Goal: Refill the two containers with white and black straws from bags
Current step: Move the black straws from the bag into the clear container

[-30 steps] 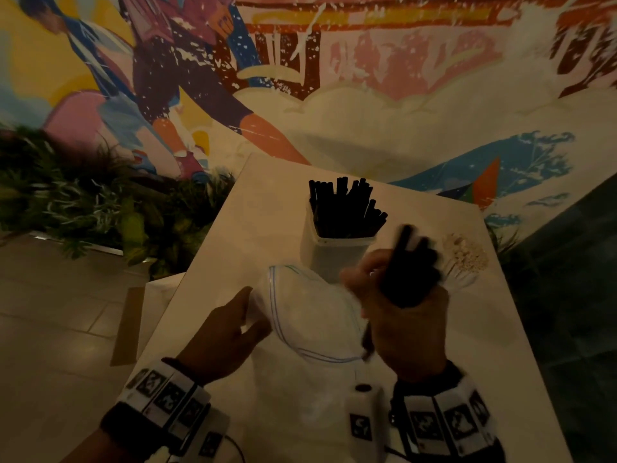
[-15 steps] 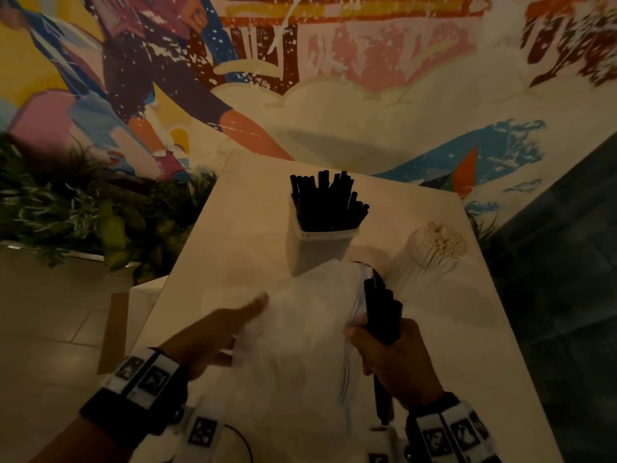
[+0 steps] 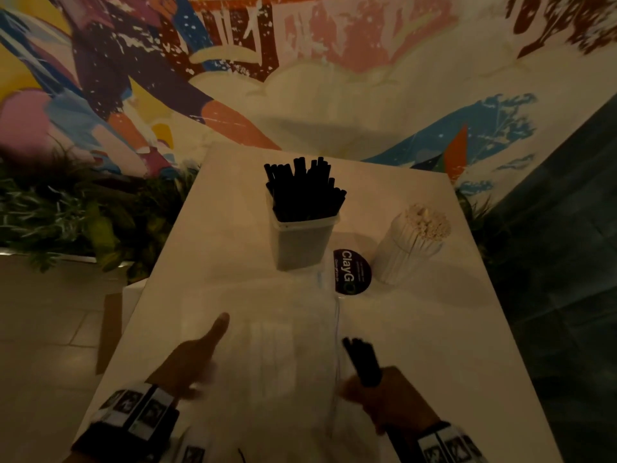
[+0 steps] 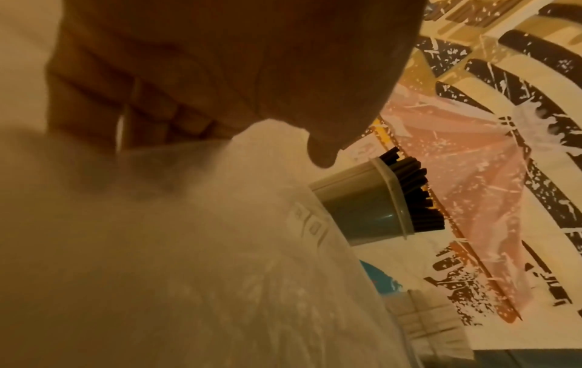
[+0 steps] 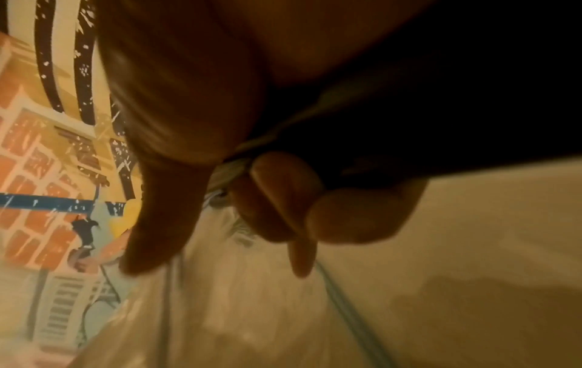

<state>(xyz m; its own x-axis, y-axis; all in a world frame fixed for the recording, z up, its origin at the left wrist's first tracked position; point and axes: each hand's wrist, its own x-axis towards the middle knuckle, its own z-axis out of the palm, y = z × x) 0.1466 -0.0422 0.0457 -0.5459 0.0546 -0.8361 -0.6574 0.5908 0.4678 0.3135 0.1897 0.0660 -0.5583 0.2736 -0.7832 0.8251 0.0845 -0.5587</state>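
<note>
dim warm light; mural wall (image 3: 334, 78); white table (image 3: 434, 345); plants (image 3: 66, 215); tiled floor (image 3: 43, 329).

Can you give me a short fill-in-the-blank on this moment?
1. The right hand grips a bundle of ____ straws.
2. The clear bag lies flat under the ____ hand.
3. The tub of black straws stands to the ____ of the white straws in the head view.
4. The round sticker on the table reads ____.

Missing words: black; left; left; ClayG
</note>
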